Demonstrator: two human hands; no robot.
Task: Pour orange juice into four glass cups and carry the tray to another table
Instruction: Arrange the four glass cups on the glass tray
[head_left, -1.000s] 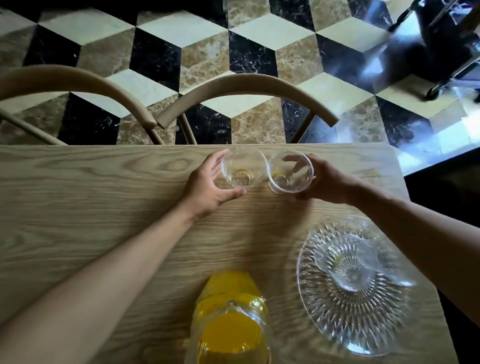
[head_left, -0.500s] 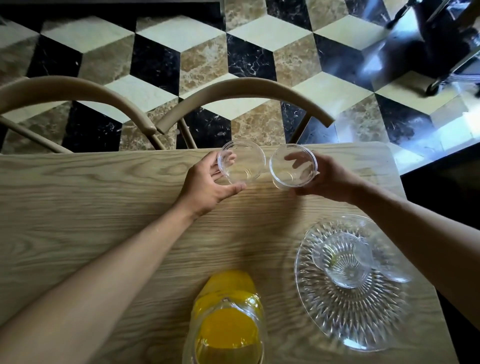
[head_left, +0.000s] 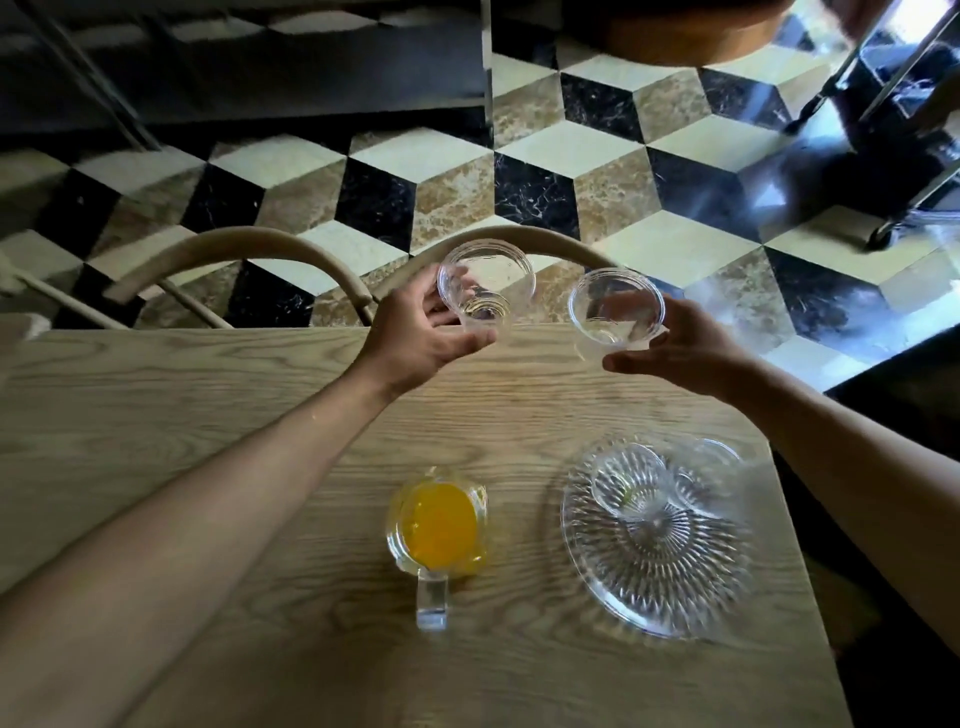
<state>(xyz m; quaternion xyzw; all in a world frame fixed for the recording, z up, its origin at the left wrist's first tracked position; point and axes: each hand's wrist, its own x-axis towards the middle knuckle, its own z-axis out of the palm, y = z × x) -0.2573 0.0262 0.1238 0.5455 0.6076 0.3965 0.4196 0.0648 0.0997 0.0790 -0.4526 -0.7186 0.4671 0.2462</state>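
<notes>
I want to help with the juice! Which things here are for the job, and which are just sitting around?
For the job: glass cup in left hand at; glass cup in right hand at; two cups on the tray; glass tray; juice pitcher.

Just around: two chairs; wooden table.

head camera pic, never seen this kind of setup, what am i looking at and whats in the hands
There is no machine here. A person wears a wide-angle camera on the head, so you look down along both bare arms. The left hand holds one empty glass cup, and the right hand holds another glass cup, both above the far edge of a wooden table. On the table stand a pitcher of orange juice and a patterned glass tray carrying two more clear cups. Chair backs and a tiled floor lie beyond.
</notes>
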